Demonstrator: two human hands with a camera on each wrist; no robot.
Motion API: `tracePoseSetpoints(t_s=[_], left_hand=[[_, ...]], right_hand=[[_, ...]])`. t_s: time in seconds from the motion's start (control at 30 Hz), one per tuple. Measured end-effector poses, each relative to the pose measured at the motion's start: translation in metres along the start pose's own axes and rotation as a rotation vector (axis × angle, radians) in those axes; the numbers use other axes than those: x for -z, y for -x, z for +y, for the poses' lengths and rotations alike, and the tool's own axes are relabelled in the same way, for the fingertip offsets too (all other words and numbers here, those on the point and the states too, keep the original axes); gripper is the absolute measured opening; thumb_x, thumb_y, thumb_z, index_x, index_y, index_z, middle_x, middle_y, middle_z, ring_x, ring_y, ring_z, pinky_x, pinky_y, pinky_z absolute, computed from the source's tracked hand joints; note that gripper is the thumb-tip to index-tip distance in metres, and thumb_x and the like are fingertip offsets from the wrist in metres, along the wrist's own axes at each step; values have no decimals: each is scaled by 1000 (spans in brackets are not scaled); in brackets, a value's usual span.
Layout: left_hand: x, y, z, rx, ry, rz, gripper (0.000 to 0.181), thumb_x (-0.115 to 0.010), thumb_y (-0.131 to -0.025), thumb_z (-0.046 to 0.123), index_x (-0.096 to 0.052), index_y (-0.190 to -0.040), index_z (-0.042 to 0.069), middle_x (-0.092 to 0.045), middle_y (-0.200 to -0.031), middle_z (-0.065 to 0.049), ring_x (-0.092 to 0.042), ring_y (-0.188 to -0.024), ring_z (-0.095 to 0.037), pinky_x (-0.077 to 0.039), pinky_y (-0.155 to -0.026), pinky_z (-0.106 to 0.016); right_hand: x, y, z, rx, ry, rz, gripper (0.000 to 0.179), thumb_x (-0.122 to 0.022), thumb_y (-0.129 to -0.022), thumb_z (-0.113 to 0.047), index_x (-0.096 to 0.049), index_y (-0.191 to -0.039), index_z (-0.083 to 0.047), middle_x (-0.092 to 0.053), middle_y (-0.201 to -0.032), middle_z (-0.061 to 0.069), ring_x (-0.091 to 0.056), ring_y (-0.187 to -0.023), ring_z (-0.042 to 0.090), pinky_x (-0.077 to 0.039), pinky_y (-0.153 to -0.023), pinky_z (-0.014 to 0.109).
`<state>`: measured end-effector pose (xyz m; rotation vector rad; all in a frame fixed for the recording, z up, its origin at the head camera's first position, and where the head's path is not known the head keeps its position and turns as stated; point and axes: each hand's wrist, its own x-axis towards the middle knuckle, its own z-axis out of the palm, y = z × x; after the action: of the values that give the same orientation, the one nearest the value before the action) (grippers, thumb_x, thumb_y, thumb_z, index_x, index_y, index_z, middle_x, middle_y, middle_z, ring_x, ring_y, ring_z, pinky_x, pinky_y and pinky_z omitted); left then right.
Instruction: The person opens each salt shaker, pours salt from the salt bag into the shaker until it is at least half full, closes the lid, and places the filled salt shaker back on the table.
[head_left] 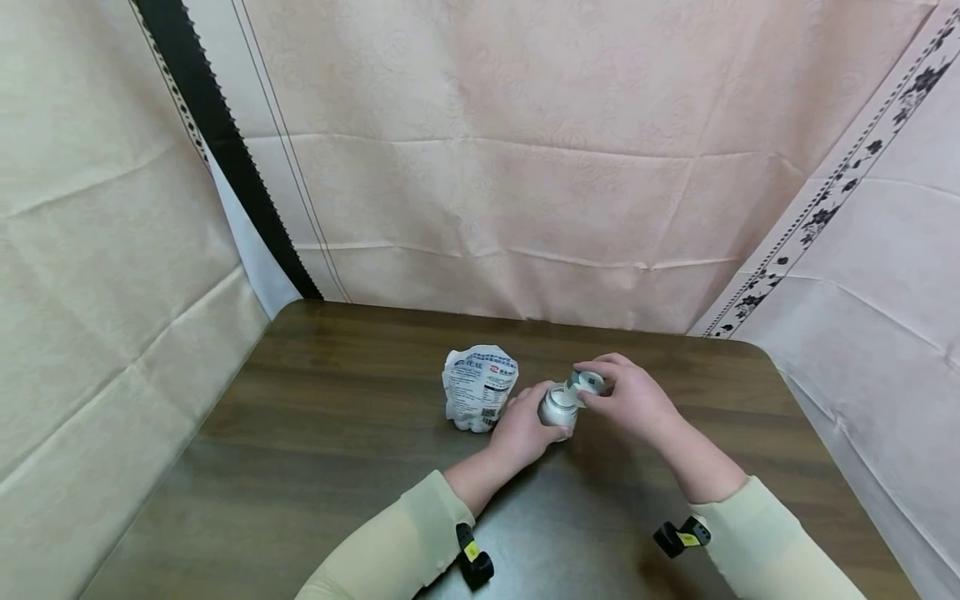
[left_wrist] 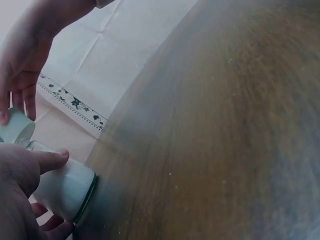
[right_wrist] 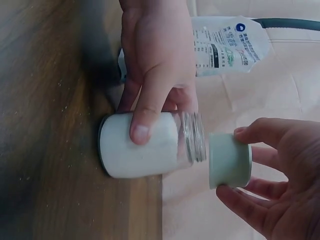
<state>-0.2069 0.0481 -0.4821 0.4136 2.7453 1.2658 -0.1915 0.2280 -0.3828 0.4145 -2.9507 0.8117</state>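
Observation:
My left hand (head_left: 522, 427) grips a glass jar (right_wrist: 145, 145) by its sides as it stands on the table. White powder or fine grains fill most of the jar, and its threaded neck is uncovered. In my right hand (head_left: 628, 396) a pale green cap (right_wrist: 230, 160) is pinched between thumb and fingers. The right wrist view shows the cap just off the jar's mouth, with a small gap between them. Close to the left hand stands a white printed pouch (head_left: 480, 387), whose contents are hidden.
The brown wooden table (head_left: 322, 467) has rounded far corners. Small white specks (left_wrist: 170, 174) dot its surface. Pale cloth (head_left: 525, 183) hangs behind and at both sides, with a black strip (head_left: 232, 150) at the left. Each sleeve carries a small black wrist camera (head_left: 682, 536).

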Motion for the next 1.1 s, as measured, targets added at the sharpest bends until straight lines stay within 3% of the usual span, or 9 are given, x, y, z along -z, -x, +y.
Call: tracePoseSetpoints(t_s=[0.37,0.77,1.1], left_hand=[[1,-2,1,3,-2,-10,73,-83,-80,38,-49,-143,23,-58,-128,-1,-54,-110,-21,-47,-89,-40],[0,-2,0,-3,-2,-14,73,-83,-81,38,-49,-142,22,-59,-128,-1,-55,-110,-21,-47,-92,-41],[1,-1,-1,-12,-29,-8,70,-82,-82,38,-49,-141,20,-59,-127,-1,-55,-111,-21,-47,-92,-41]], right_hand=[[-5,-7,-9,21,-9,-22,42,-76,-88,-29,-69,-126,-13,-61,-117,6,-61,-91,20,-51,-75,39],[-11,-11,-15,7,0,-69,39,-78,-86,-28,-70,-122,-14,-61,-117,6,-59,-93,21,-51,-79,40],[-16,-14,-16,-1,41,-57,39,-78,-86,-31,-70,-120,-15,-60,-113,5,-59,-90,21,-51,-79,40]])
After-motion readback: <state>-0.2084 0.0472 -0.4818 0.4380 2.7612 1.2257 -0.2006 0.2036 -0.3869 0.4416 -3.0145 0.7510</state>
